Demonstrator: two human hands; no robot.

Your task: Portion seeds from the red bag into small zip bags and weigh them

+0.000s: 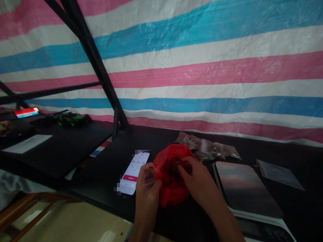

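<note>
A red plastic bag point(174, 196) sits open on the black tabletop point(101, 188), between the two hands. At its eight o'clock, the left hand point(147, 190) pinches a small transparent plastic bag point(148, 179) between thumb and fingers, right against the red rim. From three o'clock, the right hand point(195, 176) reaches into the red bag's mouth, thumb and fingertips at the dark contents point(174, 165); the light is dim there, so I cannot tell whether they grasp any. Just beside the left hand, at the red bag's nine o'clock, lies a smartphone point(135, 171) showing a timer. Filled zip bags point(218, 149) lie together at two o'clock. A digital scale point(247, 188) stands at three, with a flat zip bag point(280, 174) beyond it.
</note>
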